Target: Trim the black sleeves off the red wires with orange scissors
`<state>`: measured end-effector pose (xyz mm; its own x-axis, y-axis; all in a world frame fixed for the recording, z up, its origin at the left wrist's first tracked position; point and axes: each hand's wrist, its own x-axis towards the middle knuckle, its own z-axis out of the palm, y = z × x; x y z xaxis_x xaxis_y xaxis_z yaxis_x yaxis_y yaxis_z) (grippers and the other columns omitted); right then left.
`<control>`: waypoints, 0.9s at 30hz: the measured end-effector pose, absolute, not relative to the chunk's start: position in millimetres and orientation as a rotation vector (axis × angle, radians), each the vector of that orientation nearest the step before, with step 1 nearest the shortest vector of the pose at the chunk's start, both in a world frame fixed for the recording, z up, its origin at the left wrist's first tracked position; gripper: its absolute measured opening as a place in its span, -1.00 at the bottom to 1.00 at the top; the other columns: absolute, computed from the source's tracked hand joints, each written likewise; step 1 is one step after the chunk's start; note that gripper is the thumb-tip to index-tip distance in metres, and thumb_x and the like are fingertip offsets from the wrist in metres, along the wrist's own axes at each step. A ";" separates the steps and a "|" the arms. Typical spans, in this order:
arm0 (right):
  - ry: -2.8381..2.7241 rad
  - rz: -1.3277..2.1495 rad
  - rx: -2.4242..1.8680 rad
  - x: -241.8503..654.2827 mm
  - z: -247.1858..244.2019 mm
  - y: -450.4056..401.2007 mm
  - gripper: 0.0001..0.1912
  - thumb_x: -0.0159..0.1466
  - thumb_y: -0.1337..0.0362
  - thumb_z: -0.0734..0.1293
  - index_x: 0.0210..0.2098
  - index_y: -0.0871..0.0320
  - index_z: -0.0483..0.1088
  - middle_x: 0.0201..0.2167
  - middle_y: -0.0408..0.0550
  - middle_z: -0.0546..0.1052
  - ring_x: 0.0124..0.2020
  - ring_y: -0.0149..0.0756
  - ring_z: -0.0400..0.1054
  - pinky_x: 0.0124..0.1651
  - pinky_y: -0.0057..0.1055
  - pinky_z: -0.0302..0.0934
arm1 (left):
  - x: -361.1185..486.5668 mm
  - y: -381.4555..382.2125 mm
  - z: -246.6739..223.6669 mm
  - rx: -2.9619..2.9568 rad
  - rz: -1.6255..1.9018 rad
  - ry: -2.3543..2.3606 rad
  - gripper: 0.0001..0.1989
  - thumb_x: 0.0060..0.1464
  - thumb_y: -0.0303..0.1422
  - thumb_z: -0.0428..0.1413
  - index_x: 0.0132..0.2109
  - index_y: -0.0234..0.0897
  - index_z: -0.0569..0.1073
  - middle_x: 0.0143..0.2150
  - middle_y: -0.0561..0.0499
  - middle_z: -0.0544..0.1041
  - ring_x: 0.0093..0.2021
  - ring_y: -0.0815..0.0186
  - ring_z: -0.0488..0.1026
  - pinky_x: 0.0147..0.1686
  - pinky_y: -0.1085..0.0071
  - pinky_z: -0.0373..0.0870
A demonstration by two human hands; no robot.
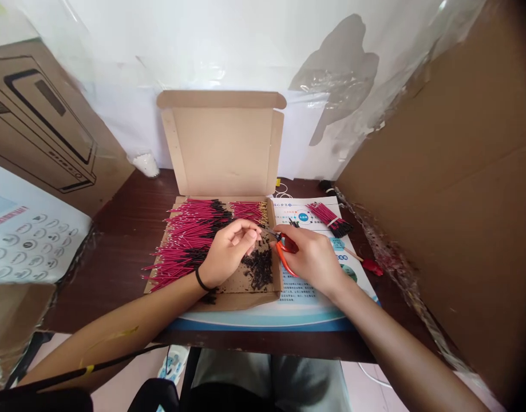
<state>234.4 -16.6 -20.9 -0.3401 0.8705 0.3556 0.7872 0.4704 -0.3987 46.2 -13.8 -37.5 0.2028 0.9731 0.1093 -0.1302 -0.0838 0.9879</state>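
My right hand (314, 254) grips orange-handled scissors (285, 257), their narrow blades pointing left over the cardboard box (228, 284). My left hand (230, 252) has its thumb and fingers pinched together at the blade tips; what they hold is too small to make out. Below the blades lies a heap of small black clippings (259, 268) on the box floor. Many red wires with black ends (181, 240) are piled in the left of the box. Another group of red wires (248, 211) with gold-coloured ends lies at the back.
The box lid (224, 146) stands raised at the back. A printed sheet (305, 292) lies under the box on the dark table (117, 246). To the right are a banded red and black wire bundle (329, 218) and a red object (372, 266). Cardboard panels (455, 189) wall both sides.
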 end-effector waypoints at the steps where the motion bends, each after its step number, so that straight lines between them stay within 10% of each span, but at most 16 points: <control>1: -2.205 0.208 -1.363 233.9 -20.2 -17.5 -0.74 0.22 0.22 0.29 -0.11 0.13 0.46 -0.41 -0.05 0.57 -0.47 -0.32 0.39 -0.38 -0.43 0.19 | 46.9 -13.9 -35.8 1.288 1.179 0.938 -0.78 0.10 -0.20 0.13 -0.27 -0.29 0.41 -0.42 0.06 0.41 -0.54 0.50 0.27 -0.53 0.50 0.22; 27: -2.320 0.072 -1.240 232.1 -5.0 -25.6 -0.67 0.32 0.12 0.19 -0.14 0.16 0.49 -0.43 -0.03 0.56 -0.38 -0.30 0.39 -0.33 -0.41 0.21 | 48.7 -22.4 -28.7 1.429 1.103 1.045 -0.71 0.04 -0.14 0.15 -0.36 -0.32 0.50 -0.57 0.04 0.47 -0.64 0.48 0.27 -0.65 0.51 0.21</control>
<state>232.1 -25.6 -5.0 -0.4568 0.7913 0.4063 0.7647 0.5827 -0.2751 48.7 -22.4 -28.7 0.2078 0.9725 0.1049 0.0526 -0.1182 0.9916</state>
